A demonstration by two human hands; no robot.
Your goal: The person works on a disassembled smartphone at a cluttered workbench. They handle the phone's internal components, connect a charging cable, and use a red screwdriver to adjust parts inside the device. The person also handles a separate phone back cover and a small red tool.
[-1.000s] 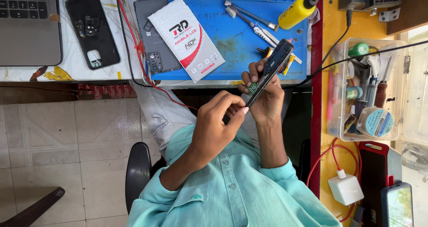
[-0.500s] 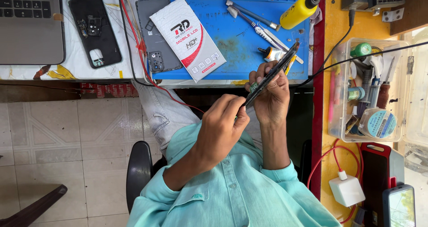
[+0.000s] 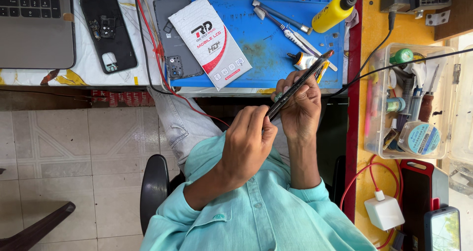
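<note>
I hold a thin dark phone (image 3: 299, 83) edge-on and tilted, its top end pointing up and to the right over the front edge of the blue work mat (image 3: 266, 44). My right hand (image 3: 301, 110) wraps around the phone's middle from behind. My left hand (image 3: 246, 142) pinches the phone's lower end with thumb and fingertips. Both hands are above my lap, in front of my teal shirt. Whether the left fingers also hold a small tool is hidden.
On the mat lie a white and red spare-part packet (image 3: 209, 39), a grey phone back (image 3: 175, 34), tweezers (image 3: 283, 19) and a yellow bottle (image 3: 334, 12). A black phone frame (image 3: 108, 31) and a laptop (image 3: 34, 24) are at the left. A clear box of tools (image 3: 409, 98) and a white charger (image 3: 384, 212) are at the right.
The phone has turned from showing its face to nearly edge-on. Both hands have shifted slightly, the left hand staying at the phone's lower end.
</note>
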